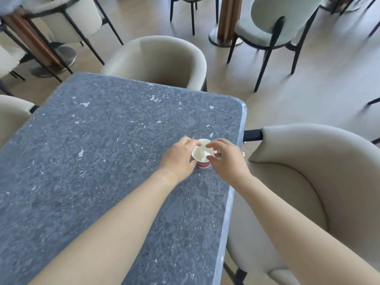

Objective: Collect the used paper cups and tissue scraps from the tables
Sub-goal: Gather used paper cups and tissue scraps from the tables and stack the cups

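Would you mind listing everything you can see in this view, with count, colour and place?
table: one, dark grey speckled stone, centre and left
paper cup: one, red outside, white inside, upright near the table's right edge
beige tub chairs: three, at the table's far, right and left sides
cream chairs: at least two, upper left
pale green chairs: at least two, black legs, top and upper right
table pedestals: two, brown, top centre and upper left
floor: light wood tone, all around
left hand: one, grips the cup's left side
right hand: one, fingers curled on the cup's right rim
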Motion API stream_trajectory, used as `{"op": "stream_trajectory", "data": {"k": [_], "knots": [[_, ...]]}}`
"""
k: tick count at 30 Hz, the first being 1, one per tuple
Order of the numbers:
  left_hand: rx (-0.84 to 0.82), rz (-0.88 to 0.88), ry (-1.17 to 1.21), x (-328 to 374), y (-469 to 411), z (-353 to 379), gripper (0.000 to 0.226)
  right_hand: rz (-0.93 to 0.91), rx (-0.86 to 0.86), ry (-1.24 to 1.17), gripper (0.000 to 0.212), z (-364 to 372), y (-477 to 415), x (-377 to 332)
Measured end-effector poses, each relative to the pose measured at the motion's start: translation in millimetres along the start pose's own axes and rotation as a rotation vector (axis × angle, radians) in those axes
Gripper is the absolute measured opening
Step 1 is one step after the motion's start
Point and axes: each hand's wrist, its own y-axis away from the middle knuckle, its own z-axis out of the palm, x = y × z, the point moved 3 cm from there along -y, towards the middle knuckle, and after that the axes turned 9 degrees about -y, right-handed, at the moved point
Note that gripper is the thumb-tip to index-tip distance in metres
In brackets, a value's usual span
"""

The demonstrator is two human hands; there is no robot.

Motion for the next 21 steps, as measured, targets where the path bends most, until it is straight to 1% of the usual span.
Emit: {"op": "stream_trajectory", "data": {"k": [4,11,15,21], "knots": [[-0.059,0.021,-0.130,-7,-1,17,0.038,-0.045,-0.046,0.032,0.023,4,3,10],[-0.083,0.058,-0.222,-5,-4,30,0.021,-0.068,-0.108,0.174,0.024,7,13,24],[-0.049,0.071,-0.170,-4,7,28,0.017,-0.060,-0.137,0.198,0.021,10,21,24],[0.016,0.129,-0.104,2,49,4,0.017,-0.076,-0.065,0.158,0.013,8,55,-5]]}}
